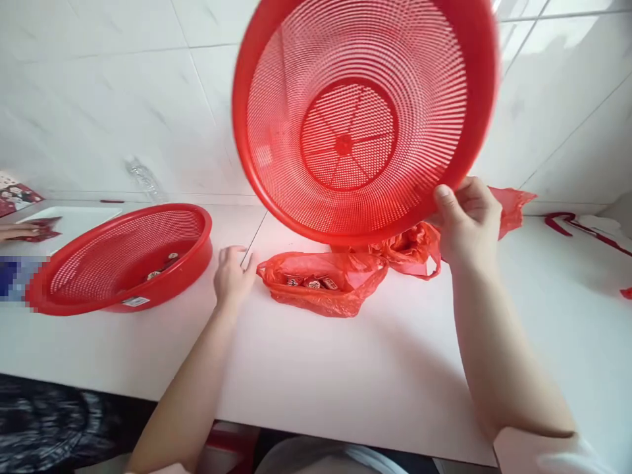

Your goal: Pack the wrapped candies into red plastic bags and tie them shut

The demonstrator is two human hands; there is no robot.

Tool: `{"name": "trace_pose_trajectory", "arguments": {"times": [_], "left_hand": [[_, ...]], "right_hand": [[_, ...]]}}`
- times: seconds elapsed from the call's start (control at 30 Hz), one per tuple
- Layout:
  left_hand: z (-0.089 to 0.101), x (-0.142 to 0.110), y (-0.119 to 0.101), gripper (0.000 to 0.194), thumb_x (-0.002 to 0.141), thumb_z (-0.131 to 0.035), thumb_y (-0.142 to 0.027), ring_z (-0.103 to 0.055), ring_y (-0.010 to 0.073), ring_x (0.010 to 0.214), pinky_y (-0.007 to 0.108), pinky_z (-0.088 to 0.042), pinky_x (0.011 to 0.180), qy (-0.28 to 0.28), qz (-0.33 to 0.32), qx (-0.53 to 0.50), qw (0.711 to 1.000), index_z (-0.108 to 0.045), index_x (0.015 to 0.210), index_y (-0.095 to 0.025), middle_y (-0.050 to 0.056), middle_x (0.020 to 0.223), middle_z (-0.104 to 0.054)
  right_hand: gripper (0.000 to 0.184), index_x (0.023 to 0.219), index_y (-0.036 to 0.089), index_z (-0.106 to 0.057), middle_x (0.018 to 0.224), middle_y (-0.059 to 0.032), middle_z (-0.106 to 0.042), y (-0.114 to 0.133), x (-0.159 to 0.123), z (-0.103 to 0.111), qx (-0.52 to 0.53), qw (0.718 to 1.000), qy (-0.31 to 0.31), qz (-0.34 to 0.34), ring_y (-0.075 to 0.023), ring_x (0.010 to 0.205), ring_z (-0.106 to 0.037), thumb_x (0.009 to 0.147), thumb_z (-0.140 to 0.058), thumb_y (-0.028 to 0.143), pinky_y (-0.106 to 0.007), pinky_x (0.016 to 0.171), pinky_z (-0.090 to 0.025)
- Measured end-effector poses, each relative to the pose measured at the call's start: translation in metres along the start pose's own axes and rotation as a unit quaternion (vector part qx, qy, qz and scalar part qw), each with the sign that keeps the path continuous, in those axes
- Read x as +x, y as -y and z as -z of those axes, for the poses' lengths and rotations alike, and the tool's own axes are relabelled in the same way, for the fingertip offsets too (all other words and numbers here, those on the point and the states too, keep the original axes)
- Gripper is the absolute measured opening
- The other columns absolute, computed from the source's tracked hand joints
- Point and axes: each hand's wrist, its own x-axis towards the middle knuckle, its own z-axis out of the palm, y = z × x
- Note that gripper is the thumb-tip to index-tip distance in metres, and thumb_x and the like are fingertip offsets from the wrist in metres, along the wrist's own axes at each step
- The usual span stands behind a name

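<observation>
My right hand (471, 224) is closed on the rim of a red plastic colander (365, 220), raised and tilted so its bare mesh inside faces me. My left hand (234, 273) rests on the white table, fingers apart, holding nothing visible. Its thumb is beside the left edge of an open red plastic bag (316, 304); whether they touch, I cannot tell. Inside that bag lie several small red-wrapped pieces (315, 284) with white markings. Behind it, a second crumpled red bag (409, 247) is partly hidden by the colander and my right hand.
At left a second red colander (162, 280) leans tilted, a few small wrapped pieces in it. Another person's hand (22, 230) holds a red packet by a white tray (99, 217). A tiled wall (123, 99) closes off the back. A dark red curved object (560, 225) lies right.
</observation>
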Motion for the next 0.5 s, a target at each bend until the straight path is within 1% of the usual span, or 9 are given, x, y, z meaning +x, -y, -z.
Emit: {"name": "trace_pose_trajectory", "arguments": {"times": [0.03, 0.07, 0.1, 0.13, 0.17, 0.23, 0.3, 0.4, 0.5], "left_hand": [[0.008, -0.001, -0.004, 0.051, 0.082, -0.065, -0.047, -0.057, 0.0336, 0.116, 0.042, -0.049, 0.087, -0.063, -0.041, 0.080, 0.994, -0.056, 0.128, -0.026, 0.012, 0.150, -0.041], [0.017, -0.002, -0.008, 0.060, 0.083, -0.063, -0.048, -0.057, 0.0377, 0.117, 0.047, -0.049, 0.088, -0.122, -0.070, 0.165, 0.976, -0.049, 0.137, -0.026, 0.015, 0.156, -0.033], [0.025, -0.002, -0.009, 0.068, 0.085, -0.061, -0.049, -0.058, 0.0416, 0.114, 0.052, -0.049, 0.086, -0.170, -0.082, 0.243, 0.952, -0.041, 0.144, -0.024, 0.019, 0.158, -0.026], [0.033, 0.000, -0.010, 0.075, 0.085, -0.059, -0.050, -0.060, 0.0447, 0.109, 0.057, -0.049, 0.083, -0.202, -0.073, 0.301, 0.929, -0.034, 0.149, -0.021, 0.024, 0.158, -0.024], [0.040, 0.003, -0.008, 0.080, 0.085, -0.059, -0.051, -0.062, 0.0469, 0.105, 0.060, -0.050, 0.080, -0.214, -0.048, 0.333, 0.917, -0.030, 0.151, -0.017, 0.028, 0.156, -0.026], [0.052, 0.011, -0.002, 0.079, 0.085, -0.058, -0.051, -0.063, 0.0487, 0.101, 0.062, -0.051, 0.076, -0.211, -0.004, 0.362, 0.908, -0.034, 0.148, -0.011, 0.033, 0.144, -0.039], [0.058, 0.019, 0.005, 0.069, 0.084, -0.060, -0.048, -0.063, 0.0474, 0.101, 0.061, -0.052, 0.075, -0.198, 0.004, 0.372, 0.907, -0.046, 0.138, -0.007, 0.031, 0.131, -0.050], [0.059, 0.026, 0.012, 0.059, 0.081, -0.065, -0.042, -0.063, 0.0428, 0.104, 0.054, -0.054, 0.078, -0.187, -0.033, 0.376, 0.907, -0.054, 0.127, -0.007, 0.027, 0.125, -0.054], [0.050, 0.025, 0.011, 0.054, 0.079, -0.069, -0.040, -0.061, 0.0390, 0.107, 0.050, -0.053, 0.084, -0.167, -0.086, 0.359, 0.914, -0.056, 0.124, -0.010, 0.022, 0.123, -0.056]], "right_hand": [[0.012, 0.083, 0.026, -0.065, 0.092, -0.0037, -0.071, 0.001, 0.001, 0.000, 0.024, 0.999, -0.006, -0.030, -0.0193, 0.084, -0.070, 0.082, -0.072, 0.036, -0.034, 0.075, -0.061], [0.011, 0.083, 0.026, -0.066, 0.095, -0.0039, -0.071, 0.003, 0.001, 0.001, 0.046, 0.997, -0.005, -0.064, -0.0199, 0.087, -0.071, 0.083, -0.071, 0.036, -0.035, 0.077, -0.061], [0.010, 0.084, 0.026, -0.067, 0.100, -0.0042, -0.072, 0.006, 0.002, 0.002, 0.066, 0.993, 0.004, -0.099, -0.0205, 0.093, -0.071, 0.084, -0.070, 0.036, -0.036, 0.080, -0.062], [0.010, 0.087, 0.026, -0.069, 0.107, -0.0043, -0.072, 0.009, 0.002, 0.003, 0.082, 0.988, 0.020, -0.130, -0.0208, 0.099, -0.070, 0.085, -0.068, 0.036, -0.036, 0.084, -0.061], [0.011, 0.090, 0.027, -0.070, 0.113, -0.0041, -0.071, 0.012, 0.001, 0.003, 0.093, 0.982, 0.038, -0.157, -0.0207, 0.106, -0.069, 0.086, -0.066, 0.036, -0.036, 0.089, -0.061], [0.016, 0.098, 0.027, -0.071, 0.121, -0.0034, -0.069, 0.017, 0.000, 0.003, 0.110, 0.972, 0.079, -0.194, -0.0205, 0.113, -0.067, 0.089, -0.063, 0.037, -0.037, 0.095, -0.058], [0.021, 0.105, 0.028, -0.070, 0.126, -0.0031, -0.068, 0.018, -0.001, 0.000, 0.122, 0.962, 0.132, -0.204, -0.0216, 0.114, -0.067, 0.092, -0.058, 0.039, -0.040, 0.098, -0.057], [0.024, 0.109, 0.029, -0.068, 0.125, -0.0037, -0.068, 0.020, -0.007, -0.009, 0.133, 0.952, 0.192, -0.200, -0.0231, 0.113, -0.068, 0.094, -0.054, 0.041, -0.043, 0.096, -0.058], [0.022, 0.108, 0.026, -0.068, 0.124, -0.0048, -0.068, 0.029, -0.021, -0.026, 0.155, 0.937, 0.199, -0.243, -0.0207, 0.112, -0.068, 0.093, -0.055, 0.037, -0.037, 0.094, -0.060]]}}
